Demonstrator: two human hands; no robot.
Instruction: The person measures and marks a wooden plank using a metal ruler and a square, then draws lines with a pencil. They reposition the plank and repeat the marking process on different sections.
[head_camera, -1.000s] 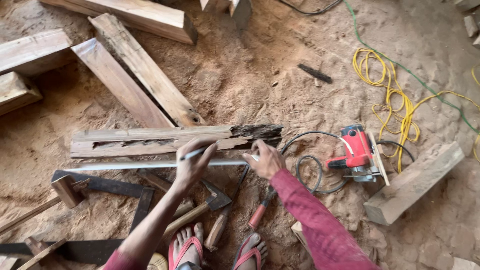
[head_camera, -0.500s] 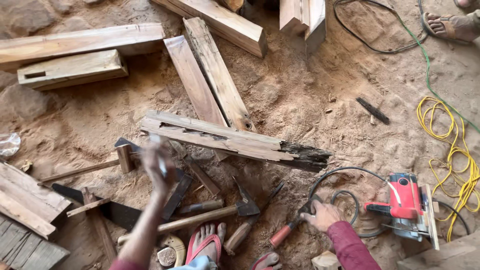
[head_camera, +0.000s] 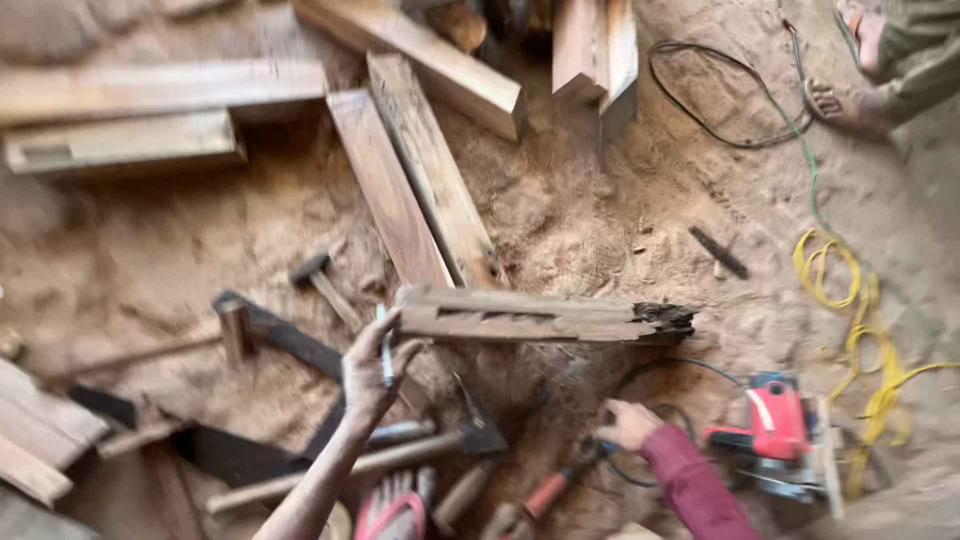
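1. The sawdust floor spreads under everything, with loose planks lying across its upper half; the view is blurred.
2. The worn beam with slots and a charred end now lies flat in front of me. A second ago both my hands were on it; now neither is, so it rests on the floor alone.
3. The red power saw sits to my right, its dark cord looping toward my right hand.
4. A hammer with a long wooden handle lies near my feet, beside a dark steel square.
5. My left hand has lifted off the beam and hovers just beside its near end, its grip closed round a slim pencil-like marker.
6. My right hand has dropped low toward the cord and a red-handled tool. Whether that grip has closed on anything, I cannot tell.
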